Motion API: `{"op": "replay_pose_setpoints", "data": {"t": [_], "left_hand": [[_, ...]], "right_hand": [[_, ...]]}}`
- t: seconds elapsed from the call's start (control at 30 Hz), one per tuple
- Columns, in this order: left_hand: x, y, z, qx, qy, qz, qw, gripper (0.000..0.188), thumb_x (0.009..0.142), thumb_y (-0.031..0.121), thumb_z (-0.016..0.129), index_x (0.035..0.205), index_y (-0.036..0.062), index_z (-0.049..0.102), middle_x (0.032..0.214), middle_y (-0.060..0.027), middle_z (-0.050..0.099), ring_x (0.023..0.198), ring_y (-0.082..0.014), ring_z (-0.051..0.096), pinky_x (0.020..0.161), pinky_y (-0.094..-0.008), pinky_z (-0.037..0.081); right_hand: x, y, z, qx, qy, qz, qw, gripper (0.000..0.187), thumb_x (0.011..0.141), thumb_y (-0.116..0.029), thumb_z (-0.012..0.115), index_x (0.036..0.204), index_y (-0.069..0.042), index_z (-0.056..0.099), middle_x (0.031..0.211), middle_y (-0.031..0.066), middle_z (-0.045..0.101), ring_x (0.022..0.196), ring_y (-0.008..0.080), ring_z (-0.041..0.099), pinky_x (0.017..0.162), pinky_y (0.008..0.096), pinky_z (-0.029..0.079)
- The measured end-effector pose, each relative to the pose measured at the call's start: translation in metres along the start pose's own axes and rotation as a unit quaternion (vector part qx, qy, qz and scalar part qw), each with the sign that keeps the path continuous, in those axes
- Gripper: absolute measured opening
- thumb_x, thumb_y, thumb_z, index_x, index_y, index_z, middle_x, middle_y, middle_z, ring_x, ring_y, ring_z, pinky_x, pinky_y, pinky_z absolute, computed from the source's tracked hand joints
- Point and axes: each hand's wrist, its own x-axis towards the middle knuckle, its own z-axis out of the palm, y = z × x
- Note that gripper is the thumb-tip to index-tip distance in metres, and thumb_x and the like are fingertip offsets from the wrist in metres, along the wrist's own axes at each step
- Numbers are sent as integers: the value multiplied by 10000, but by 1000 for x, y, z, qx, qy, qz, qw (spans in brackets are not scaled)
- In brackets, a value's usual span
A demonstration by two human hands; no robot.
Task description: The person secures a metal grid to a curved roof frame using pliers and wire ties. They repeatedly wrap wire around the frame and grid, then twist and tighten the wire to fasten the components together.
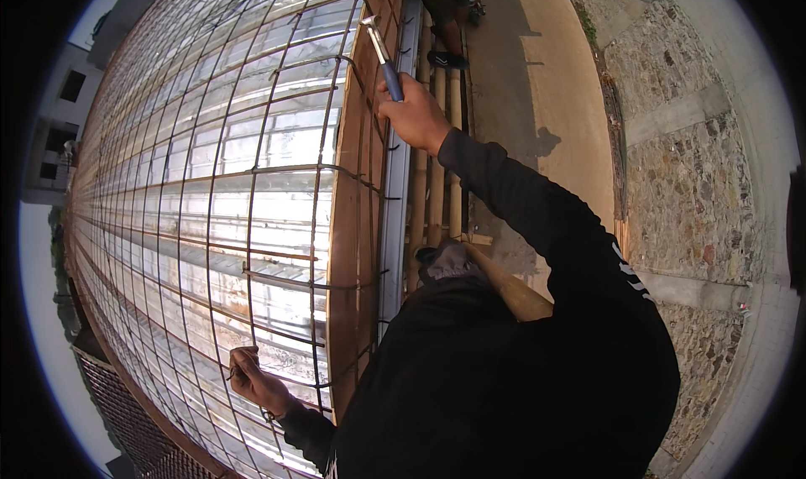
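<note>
My right hand (417,114) is closed around the blue grip of a hammer (388,69). The hammer's pale metal head points up and away, over the wooden form board (346,219) along the deck's edge. Lower left, my left hand (257,382) is closed above the steel rebar grid (252,227), its fingers curled together near a bar. What it holds, if anything, is too small to make out. Under the bars lies shiny corrugated metal decking (281,147). Several bar ends bend over or poke through the board.
Bamboo poles (437,172) run beside a grey metal channel (393,219). Farther along stands another person (447,9), legs showing. A concrete path (537,68) lies below on the right, bounded by a stone wall (688,202). Buildings (71,84) rise at far left.
</note>
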Motion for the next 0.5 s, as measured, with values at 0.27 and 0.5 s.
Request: {"op": "replay_pose_setpoints", "data": {"t": [0.27,0.5], "left_hand": [[-36,-35,-64,27,98,-87,991,312,990,213,615,754,33,518,597,38,384,532,-48,319,481,-233,241],[-63,-55,-59,-2,-30,-98,995,245,970,104,615,765,-7,540,677,1,487,636,-69,387,550,-249,304]], "right_hand": [[-52,-64,19,-25,-222,34,974,350,788,-32,623,1133,-14,568,746,-11,462,682,92,477,656,275,422],[-64,-50,51,5,-237,41,971,355,801,-67,614,1143,13,560,771,42,572,604,104,521,537,276,422]]}}
